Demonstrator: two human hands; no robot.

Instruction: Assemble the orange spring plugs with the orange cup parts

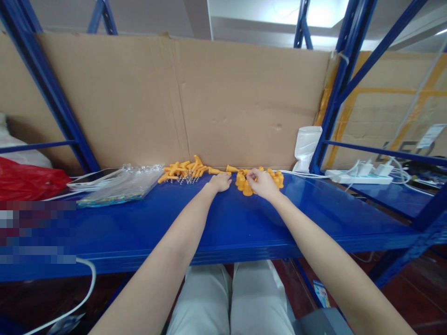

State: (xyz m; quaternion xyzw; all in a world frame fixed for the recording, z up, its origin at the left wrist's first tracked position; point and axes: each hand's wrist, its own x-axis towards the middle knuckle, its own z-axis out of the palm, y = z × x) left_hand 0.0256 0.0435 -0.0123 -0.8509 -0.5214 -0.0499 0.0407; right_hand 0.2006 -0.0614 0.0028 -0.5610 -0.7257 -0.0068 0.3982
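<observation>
Several orange cups (247,189) touch the curled right hand (264,184), left hand (220,182) nearby; both grips unclear; cardboard (244,102) backs the blue table (244,223).

With our right hand (262,183) we are touching the orange cups (247,189), and we are holding our left hand (220,182) over the blue shelf (150,232), near orange branched pieces (181,168).

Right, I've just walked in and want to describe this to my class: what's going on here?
Someone sits at a blue bench with both hands on small orange parts. The right hand is at a cluster of cup-shaped pieces; whether it grips one is unclear. The left hand is beside it, near a loose pile of orange pieces with metal hooks. Clear plastic bags lie farther left.
</observation>
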